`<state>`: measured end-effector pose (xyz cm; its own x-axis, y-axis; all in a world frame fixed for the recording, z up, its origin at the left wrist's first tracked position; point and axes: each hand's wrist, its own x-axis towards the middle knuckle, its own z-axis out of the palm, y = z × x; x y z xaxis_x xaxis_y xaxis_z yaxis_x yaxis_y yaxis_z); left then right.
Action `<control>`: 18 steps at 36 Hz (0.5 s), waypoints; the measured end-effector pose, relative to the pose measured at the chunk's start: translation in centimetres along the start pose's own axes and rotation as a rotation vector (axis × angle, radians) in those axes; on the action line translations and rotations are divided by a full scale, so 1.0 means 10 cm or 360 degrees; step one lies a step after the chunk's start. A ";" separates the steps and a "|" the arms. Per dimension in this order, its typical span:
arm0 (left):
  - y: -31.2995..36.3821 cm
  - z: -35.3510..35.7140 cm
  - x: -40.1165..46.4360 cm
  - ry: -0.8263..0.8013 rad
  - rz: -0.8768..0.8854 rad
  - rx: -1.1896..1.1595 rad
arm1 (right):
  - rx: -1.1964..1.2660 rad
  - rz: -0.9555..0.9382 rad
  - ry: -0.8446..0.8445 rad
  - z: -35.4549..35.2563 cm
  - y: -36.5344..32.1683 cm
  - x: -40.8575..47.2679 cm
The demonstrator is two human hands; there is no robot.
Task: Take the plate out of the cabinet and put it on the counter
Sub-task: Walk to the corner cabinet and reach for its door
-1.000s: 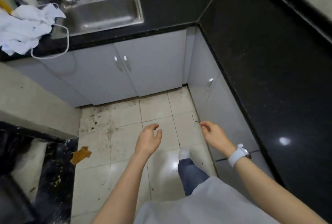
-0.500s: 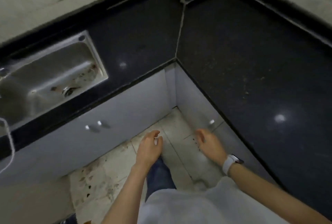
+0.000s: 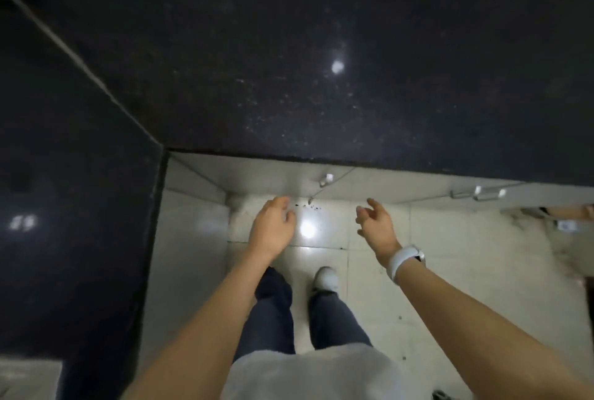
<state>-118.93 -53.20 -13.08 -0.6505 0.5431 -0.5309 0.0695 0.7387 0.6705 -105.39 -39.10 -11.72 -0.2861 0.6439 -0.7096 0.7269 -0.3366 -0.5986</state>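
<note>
We see no plate; we judge it is behind the closed cabinet doors (image 3: 289, 179) under the dark surface (image 3: 321, 46), so everything is left to do. Our left hand (image 3: 273, 227) hangs loosely curled and empty, our right hand (image 3: 376, 223) half spread and empty, both below the door handle (image 3: 326, 179), touching nothing.

Your left hand (image 3: 273, 226) and right hand (image 3: 376, 226) hang empty, fingers loose, over bare floor (image 3: 450, 271), with clear air between them and the cabinet doors (image 3: 273, 179) ahead. The black counter (image 3: 289, 62) overhangs those doors at its front edge and wraps round your left side, closing that corner. The door handles (image 3: 326, 178) jut out just under the edge. To your right the floor runs free.
</note>
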 end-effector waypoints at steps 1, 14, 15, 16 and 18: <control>0.02 0.08 0.10 -0.0044 0.0007 -0.0017 | 0.0156 0.0049 0.0024 -0.01 0.02 0.05; 0.15 1.16 0.99 -0.0520 -0.0118 -0.0525 | 0.0667 -0.0231 0.0083 0.04 0.13 0.59; 0.13 1.20 0.98 -0.0499 -0.0108 -0.0542 | 0.0625 -0.0233 0.0092 0.02 0.16 0.59; 0.10 1.22 0.98 -0.0479 -0.0095 -0.0541 | 0.0564 -0.0244 0.0107 0.00 0.18 0.57; 0.05 1.23 0.94 -0.0451 -0.0073 -0.0497 | 0.0421 -0.0292 0.0138 -0.04 0.22 0.54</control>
<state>-115.74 -42.78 -24.13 -0.4110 0.6329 -0.6561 -0.2155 0.6319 0.7445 -105.06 -36.08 -16.73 -0.3348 0.7627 -0.5533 0.4774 -0.3690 -0.7975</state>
